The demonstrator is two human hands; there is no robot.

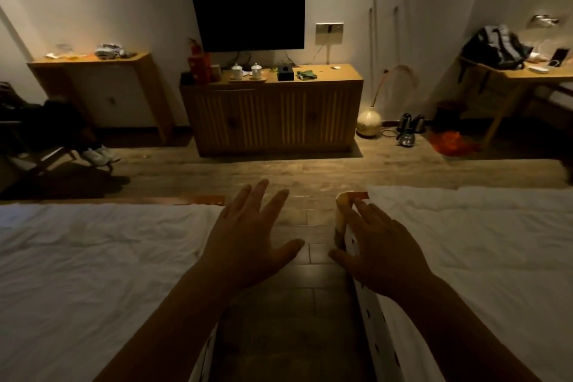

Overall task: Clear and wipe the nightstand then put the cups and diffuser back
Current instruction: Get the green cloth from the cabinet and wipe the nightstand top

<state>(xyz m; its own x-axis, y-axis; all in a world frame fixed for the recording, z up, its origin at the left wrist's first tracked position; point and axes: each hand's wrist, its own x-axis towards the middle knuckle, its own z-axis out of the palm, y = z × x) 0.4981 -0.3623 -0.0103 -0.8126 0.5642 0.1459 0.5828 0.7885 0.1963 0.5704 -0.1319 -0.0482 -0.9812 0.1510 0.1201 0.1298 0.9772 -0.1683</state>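
Note:
My left hand (248, 239) and my right hand (378, 248) are both stretched out in front of me with fingers spread and nothing in them, above the gap between two beds. Two white lidded cups (246, 71) stand on a small tray on the wooden cabinet (273, 115) against the far wall, under the dark TV (248, 11). No nightstand and no diffuser can be made out in this view.
White beds lie at left (93, 273) and right (480, 251) with a wooden floor aisle (294, 304) between. A side cabinet (99, 90) stands far left, a desk with a bag (496, 46) far right, kettles (409, 130) and a round vase (369, 122) on the floor.

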